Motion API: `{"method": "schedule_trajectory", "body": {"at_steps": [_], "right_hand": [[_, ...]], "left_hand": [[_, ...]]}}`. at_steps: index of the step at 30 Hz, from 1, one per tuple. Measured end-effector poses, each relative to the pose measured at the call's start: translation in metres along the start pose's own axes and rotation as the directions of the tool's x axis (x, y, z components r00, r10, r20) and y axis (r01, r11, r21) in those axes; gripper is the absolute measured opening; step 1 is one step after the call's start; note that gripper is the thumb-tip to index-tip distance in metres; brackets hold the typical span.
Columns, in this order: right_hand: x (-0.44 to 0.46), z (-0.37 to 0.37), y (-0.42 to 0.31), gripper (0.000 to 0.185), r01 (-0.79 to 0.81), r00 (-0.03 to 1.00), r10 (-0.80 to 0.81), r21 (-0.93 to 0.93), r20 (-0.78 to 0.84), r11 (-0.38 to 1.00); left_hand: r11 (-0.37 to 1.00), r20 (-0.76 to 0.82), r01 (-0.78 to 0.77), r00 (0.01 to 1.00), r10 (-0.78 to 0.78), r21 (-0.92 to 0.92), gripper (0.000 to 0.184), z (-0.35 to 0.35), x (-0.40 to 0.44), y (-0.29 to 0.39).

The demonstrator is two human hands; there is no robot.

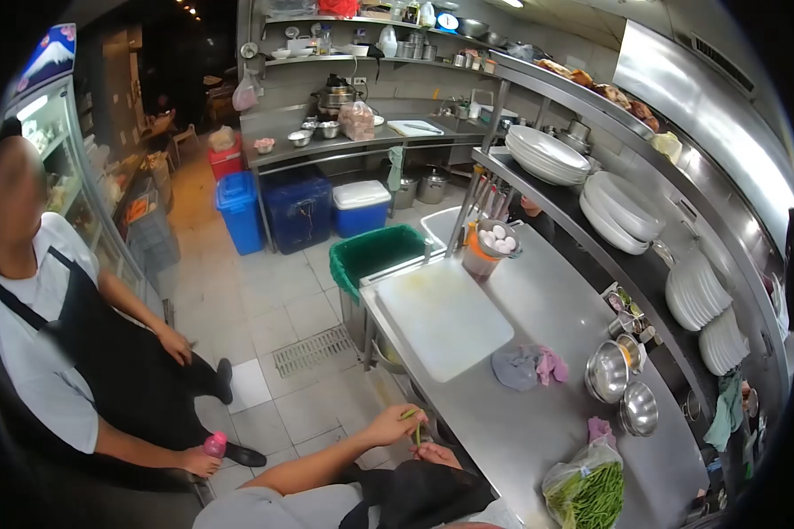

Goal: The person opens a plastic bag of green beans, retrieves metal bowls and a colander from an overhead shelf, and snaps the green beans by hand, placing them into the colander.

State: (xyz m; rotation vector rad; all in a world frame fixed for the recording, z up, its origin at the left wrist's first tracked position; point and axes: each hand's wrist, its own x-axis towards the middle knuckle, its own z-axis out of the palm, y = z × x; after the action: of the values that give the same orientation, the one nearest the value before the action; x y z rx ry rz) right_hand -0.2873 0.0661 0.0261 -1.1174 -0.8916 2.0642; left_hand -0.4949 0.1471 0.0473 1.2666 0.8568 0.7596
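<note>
My left hand [392,427] is at the bottom middle, its fingers pinched on a green bean [408,413]. Just below and to the right, my right hand [438,454] is closed on a green bean piece [418,433] that stands up between the two hands. Both hands are close to the front edge of the steel counter [476,423]. On that counter, to the right, lies an open clear plastic bag [560,480] full of green beans [598,495]. A pink tie or cloth [601,429] touches the top of the bag.
A white cutting board [445,319], a crumpled bag [514,366], metal bowls [606,370] and a container of eggs [498,240] are on the counter. Plates [547,157] fill the shelf above. A green-lined bin [337,260] stands beyond. A co-worker [106,353] holds a pink bottle [214,443].
</note>
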Motion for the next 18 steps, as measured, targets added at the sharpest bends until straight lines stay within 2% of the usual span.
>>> {"method": "schedule_trajectory", "body": {"at_steps": [2, 4, 5, 7, 11, 12, 13, 14, 15, 16, 17, 18], "right_hand": [[0.031, 0.019, -0.005, 0.025, 0.002, 0.999, -0.001, -0.021, 0.051, 1.000], [0.060, 0.037, -0.006, 0.022, -0.003, 0.995, 0.012, -0.091, 0.104, 0.996], [0.075, 0.043, -0.007, 0.022, -0.005, 0.995, 0.014, -0.091, 0.102, 0.996], [0.104, 0.051, -0.013, 0.022, -0.022, 0.991, 0.050, -0.214, 0.127, 0.977], [0.157, 0.065, -0.036, 0.023, 0.072, 0.984, -0.012, -0.330, 0.180, 0.941], [0.189, 0.050, -0.030, 0.023, -0.082, 0.987, 0.090, -0.068, 0.132, 0.994], [0.214, 0.037, -0.027, 0.025, -0.221, 0.973, 0.201, 0.208, 0.116, 0.953], [0.235, 0.032, -0.042, 0.026, -0.226, 0.972, 0.171, 0.456, 0.160, 0.861], [0.259, 0.031, -0.068, 0.027, -0.230, 0.972, 0.132, 0.671, 0.195, 0.704], [0.278, 0.034, -0.098, 0.027, -0.146, 0.988, 0.069, 0.676, 0.140, 0.722], [0.296, 0.040, -0.132, 0.027, -0.063, 0.997, 0.010, 0.679, 0.082, 0.732], [0.311, 0.055, -0.168, 0.025, 0.042, 0.999, -0.027, 0.683, -0.033, 0.729]], "left_hand": [[1.000, -0.028, 0.009, 1.000, -0.008, 0.015, 0.037, -0.032, -0.005, 0.007], [0.990, -0.101, -0.028, 0.994, 0.042, 0.135, 0.034, -0.055, -0.013, 0.016], [0.991, -0.100, -0.027, 0.994, 0.041, 0.133, 0.034, -0.065, -0.016, 0.021], [0.967, -0.161, -0.145, 0.970, 0.181, 0.211, 0.033, -0.087, -0.017, 0.030], [0.980, -0.233, -0.087, 0.964, 0.129, 0.182, 0.032, -0.132, -0.008, 0.022], [0.993, -0.266, -0.062, 0.960, 0.086, 0.098, 0.032, -0.145, -0.006, 0.023], [0.999, -0.295, -0.036, 0.955, 0.038, 0.014, 0.031, -0.159, -0.003, 0.023], [0.999, -0.294, -0.028, 0.955, 0.032, 0.017, 0.031, -0.173, 0.002, 0.024], [0.996, -0.349, -0.091, 0.933, 0.083, -0.007, 0.030, -0.187, 0.007, 0.023], [0.988, -0.404, -0.149, 0.906, 0.125, -0.029, 0.029, -0.202, 0.011, 0.022], [0.991, -0.403, -0.128, 0.909, 0.106, -0.030, 0.029, -0.223, 0.018, 0.023], [0.972, -0.444, -0.069, 0.895, -0.039, -0.225, 0.030, -0.249, 0.026, 0.026]]}}
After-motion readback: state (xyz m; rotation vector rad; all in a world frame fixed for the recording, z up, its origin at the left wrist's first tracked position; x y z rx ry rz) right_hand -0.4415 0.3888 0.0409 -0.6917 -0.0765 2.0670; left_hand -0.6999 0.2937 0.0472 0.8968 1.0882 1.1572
